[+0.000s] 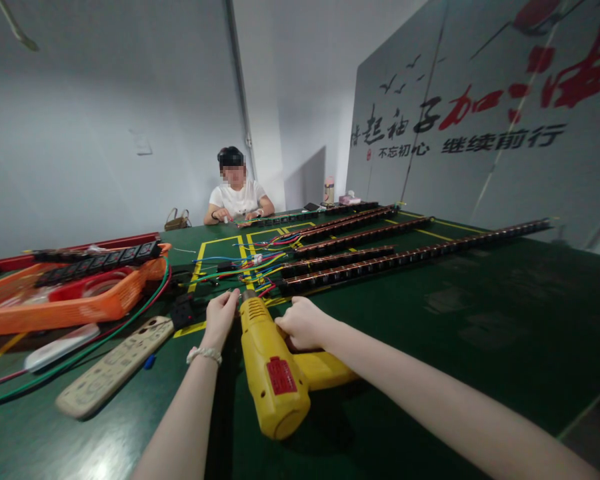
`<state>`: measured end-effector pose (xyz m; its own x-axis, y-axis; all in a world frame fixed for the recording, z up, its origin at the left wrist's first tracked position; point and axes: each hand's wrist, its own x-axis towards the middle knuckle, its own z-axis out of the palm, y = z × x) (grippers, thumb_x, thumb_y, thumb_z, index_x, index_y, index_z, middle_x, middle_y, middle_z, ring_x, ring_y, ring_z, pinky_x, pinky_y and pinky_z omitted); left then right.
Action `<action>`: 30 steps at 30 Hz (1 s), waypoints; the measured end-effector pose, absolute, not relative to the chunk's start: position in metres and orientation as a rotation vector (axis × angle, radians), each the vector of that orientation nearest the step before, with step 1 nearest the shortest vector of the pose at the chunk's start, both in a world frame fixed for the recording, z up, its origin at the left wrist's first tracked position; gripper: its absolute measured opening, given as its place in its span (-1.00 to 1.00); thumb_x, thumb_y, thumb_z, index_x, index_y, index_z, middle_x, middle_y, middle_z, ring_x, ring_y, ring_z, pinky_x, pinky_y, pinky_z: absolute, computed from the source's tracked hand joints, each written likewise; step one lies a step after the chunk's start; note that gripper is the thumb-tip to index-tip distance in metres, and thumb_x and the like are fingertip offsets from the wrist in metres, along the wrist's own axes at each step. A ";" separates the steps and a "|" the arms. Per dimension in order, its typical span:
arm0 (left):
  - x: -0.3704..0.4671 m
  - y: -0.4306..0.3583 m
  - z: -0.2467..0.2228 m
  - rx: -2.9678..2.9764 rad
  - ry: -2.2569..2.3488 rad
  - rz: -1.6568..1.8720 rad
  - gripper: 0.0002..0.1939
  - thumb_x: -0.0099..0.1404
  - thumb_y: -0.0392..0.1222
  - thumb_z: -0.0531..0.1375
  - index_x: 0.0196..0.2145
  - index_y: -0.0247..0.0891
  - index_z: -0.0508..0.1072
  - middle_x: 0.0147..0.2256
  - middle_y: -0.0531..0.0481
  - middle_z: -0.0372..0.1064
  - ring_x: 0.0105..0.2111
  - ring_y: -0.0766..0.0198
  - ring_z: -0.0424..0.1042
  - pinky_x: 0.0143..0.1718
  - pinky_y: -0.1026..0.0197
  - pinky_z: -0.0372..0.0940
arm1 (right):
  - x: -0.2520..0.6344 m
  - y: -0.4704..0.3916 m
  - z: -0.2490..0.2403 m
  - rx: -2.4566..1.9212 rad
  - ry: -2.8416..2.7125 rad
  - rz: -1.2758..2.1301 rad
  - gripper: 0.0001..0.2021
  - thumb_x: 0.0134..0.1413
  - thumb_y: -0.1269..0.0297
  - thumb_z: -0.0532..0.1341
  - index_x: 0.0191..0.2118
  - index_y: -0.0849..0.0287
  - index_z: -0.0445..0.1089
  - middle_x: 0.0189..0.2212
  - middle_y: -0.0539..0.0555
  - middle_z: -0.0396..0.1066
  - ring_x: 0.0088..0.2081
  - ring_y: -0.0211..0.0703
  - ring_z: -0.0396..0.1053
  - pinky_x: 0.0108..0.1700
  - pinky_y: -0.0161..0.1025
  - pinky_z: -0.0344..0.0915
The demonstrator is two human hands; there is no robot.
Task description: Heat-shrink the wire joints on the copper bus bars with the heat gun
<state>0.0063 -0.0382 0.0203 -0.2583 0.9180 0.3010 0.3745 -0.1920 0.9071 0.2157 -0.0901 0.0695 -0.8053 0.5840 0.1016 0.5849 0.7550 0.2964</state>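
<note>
A yellow heat gun [267, 367] lies on its side in the middle, its metal nozzle pointing away from me. My right hand [303, 323] is closed round the gun near where the handle meets the body. Left of the nozzle, my left hand [222, 317] is closed, with thumb and forefinger pinched together; what they hold is too small to make out. Coloured wires [265, 283] spread just beyond the nozzle and join a long black strip with copper-coloured lines [355, 268]. Several similar strips lie behind it.
An orange basket [105, 307] with black parts stands at the left. Nearer are a beige remote-like object [115, 367] and a white object [63, 348] on the green table [430, 340]. Across the table sits a person [237, 200], hands on small parts.
</note>
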 end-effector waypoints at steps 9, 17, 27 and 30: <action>0.006 -0.037 0.018 1.508 1.577 1.485 -0.55 0.03 0.18 0.12 -0.67 -0.29 0.29 -0.73 0.14 0.06 -0.66 0.40 0.09 -0.62 0.34 0.00 | 0.215 -0.091 0.070 -1.009 -2.948 -0.489 -0.80 -0.10 0.26 0.11 -0.36 0.21 0.40 -0.44 0.17 0.48 -0.38 -0.05 0.42 -0.28 -0.15 0.10; 0.005 -0.036 0.018 1.543 1.576 1.489 -0.56 0.04 0.15 0.11 -0.69 -0.29 0.30 -0.73 0.13 0.07 -0.64 0.40 0.09 -0.61 0.34 -0.03 | 0.216 -0.093 0.072 -0.985 -2.929 -0.486 -0.82 -0.10 0.30 0.11 -0.36 0.22 0.39 -0.44 0.16 0.48 -0.40 -0.06 0.42 -0.26 -0.14 0.09; 0.008 -0.039 0.020 1.533 1.572 1.478 -0.59 0.07 0.12 0.09 -0.69 -0.27 0.25 -0.74 0.14 0.07 -0.67 0.40 0.10 -0.61 0.34 -0.01 | 0.220 -0.097 0.073 -1.021 -2.930 -0.464 -0.81 -0.10 0.31 0.11 -0.33 0.22 0.40 -0.45 0.16 0.48 -0.38 -0.04 0.42 -0.23 -0.13 0.09; 0.007 -0.037 0.018 1.531 1.601 1.470 -0.59 0.10 0.11 0.08 -0.69 -0.26 0.24 -0.75 0.13 0.11 -0.67 0.39 0.14 -0.59 0.34 0.04 | 0.229 -0.097 0.074 -1.083 -2.924 -0.433 -0.81 -0.12 0.31 0.13 -0.33 0.22 0.41 -0.46 0.16 0.48 -0.38 -0.04 0.42 -0.21 -0.13 0.09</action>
<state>0.0067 -0.0369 0.0183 -0.2607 0.9105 0.3209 0.3972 -0.2018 0.8953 0.2292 -0.0973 0.0736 -0.7632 0.6401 0.0884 0.6382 0.7254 0.2577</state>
